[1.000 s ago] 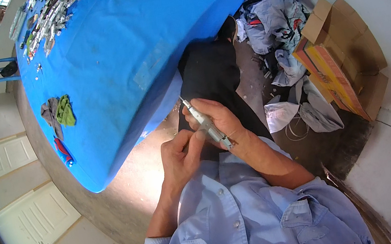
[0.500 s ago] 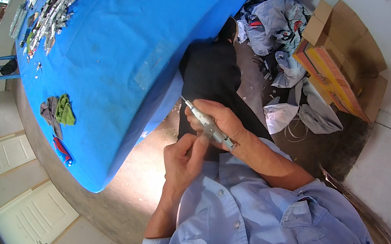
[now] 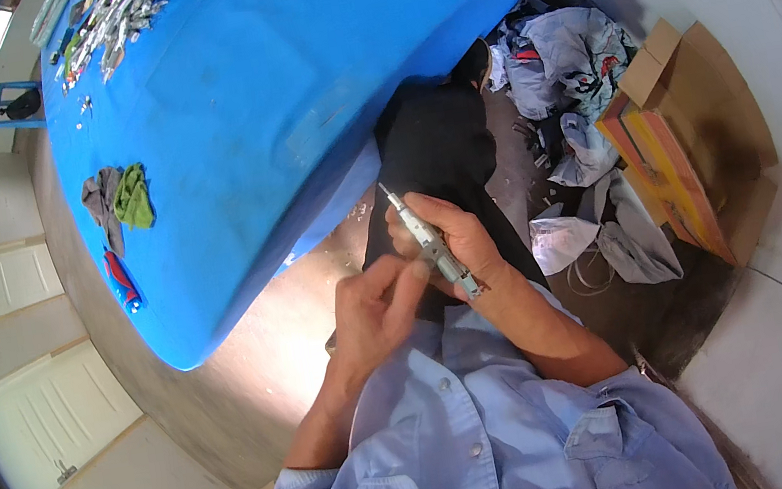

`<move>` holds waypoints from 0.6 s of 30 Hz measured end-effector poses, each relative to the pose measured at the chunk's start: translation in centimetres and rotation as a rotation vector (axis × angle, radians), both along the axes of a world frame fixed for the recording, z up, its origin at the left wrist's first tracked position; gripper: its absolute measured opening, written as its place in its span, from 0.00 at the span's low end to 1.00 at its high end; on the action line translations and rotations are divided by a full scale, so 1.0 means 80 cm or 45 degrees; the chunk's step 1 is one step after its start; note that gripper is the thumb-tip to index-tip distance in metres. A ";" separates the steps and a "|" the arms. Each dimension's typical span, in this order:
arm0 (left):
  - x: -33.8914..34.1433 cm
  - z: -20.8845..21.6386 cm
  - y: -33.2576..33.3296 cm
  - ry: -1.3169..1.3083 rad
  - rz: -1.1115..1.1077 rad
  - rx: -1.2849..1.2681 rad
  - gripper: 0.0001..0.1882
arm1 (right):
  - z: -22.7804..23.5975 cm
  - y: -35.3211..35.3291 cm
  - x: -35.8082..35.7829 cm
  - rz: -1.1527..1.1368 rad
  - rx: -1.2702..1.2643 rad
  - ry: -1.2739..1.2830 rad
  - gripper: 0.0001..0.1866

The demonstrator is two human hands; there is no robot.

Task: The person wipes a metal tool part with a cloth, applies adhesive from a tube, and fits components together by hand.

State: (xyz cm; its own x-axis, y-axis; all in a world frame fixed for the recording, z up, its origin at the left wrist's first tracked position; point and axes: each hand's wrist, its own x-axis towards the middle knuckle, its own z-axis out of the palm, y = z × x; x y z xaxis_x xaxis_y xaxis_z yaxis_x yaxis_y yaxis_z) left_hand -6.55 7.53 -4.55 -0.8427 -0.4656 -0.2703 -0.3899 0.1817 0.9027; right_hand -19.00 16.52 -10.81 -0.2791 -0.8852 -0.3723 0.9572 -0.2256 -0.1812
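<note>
A slim silver pen-shaped metal device point(image 3: 433, 244) with a thin pointed tip and a notched lower end lies tilted in my right hand point(image 3: 464, 239). The right thumb rests along its upper side and the fingers wrap round its back. My left hand point(image 3: 376, 309) is close beside the lower half of the device, its fingers curled and its thumb pressed toward the forefinger. What those left fingertips pinch, if anything, is too small to make out. Both hands are over my dark trousers point(image 3: 431, 137).
A large table with a blue cover point(image 3: 221, 118) stands ahead, bearing a heap of silver parts point(image 3: 125, 21), grey and green cloths point(image 3: 131, 197) and a red-blue tube-like item point(image 3: 122, 282). On the right are crumpled wrappings point(image 3: 570, 56) and an open cardboard box point(image 3: 699, 138).
The view has shifted slightly. My right hand still grips the device, and my left hand stays beside it with its fingers slightly repositioned.
</note>
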 end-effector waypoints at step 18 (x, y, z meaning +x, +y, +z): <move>0.012 0.011 0.004 0.156 -0.149 0.007 0.16 | -0.001 0.004 -0.002 0.097 -0.049 -0.088 0.19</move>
